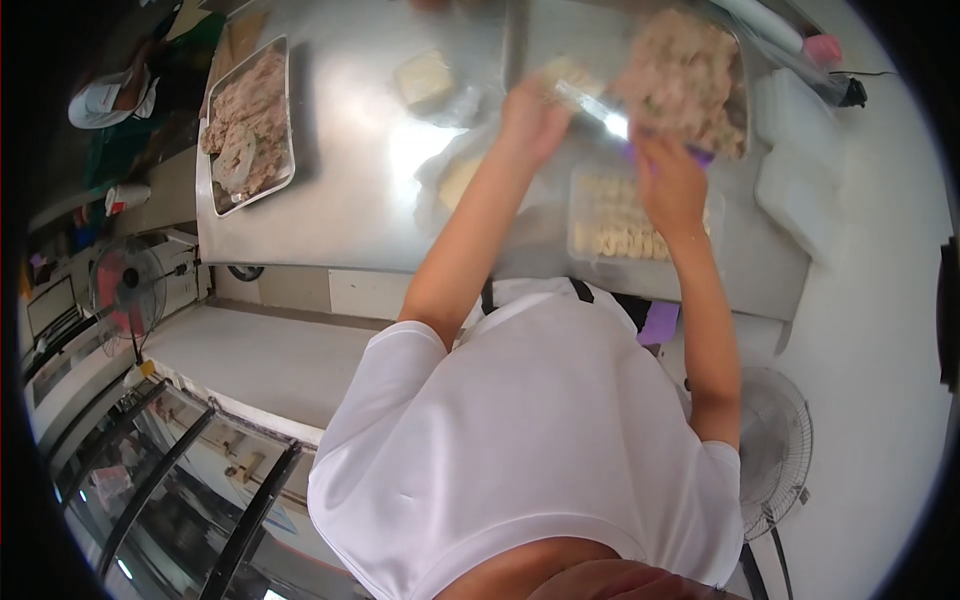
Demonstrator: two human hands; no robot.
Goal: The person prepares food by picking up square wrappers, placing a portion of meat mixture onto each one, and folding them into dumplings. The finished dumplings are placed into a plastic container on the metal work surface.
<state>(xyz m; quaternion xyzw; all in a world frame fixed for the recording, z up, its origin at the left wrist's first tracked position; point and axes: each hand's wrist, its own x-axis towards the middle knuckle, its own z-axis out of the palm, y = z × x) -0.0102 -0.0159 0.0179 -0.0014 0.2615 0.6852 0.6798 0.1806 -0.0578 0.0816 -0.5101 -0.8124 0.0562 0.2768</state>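
Note:
My left hand (535, 122) is closed on a thin pale dough wrapper (568, 75), blurred by motion, over the steel table. My right hand (670, 185) grips a purple-handled metal spatula (612, 122); its shiny blade points toward the left hand, and its exact shape is smeared. Just beyond the right hand stands a tray of pinkish minced filling (690, 70). Under the right wrist, a clear plastic container (578, 238) holds rows of pale dumplings (615, 240). Left of my left hand lie a stack of wrappers (425, 80) and another pale stack (462, 184) on plastic.
A second tray of minced filling (250, 120) stands at the table's left end. White plastic lids or containers (795, 150) sit at the right edge. Fans stand at left (128, 280) and lower right (770, 440). Another person (115, 100) in a white cap is at upper left.

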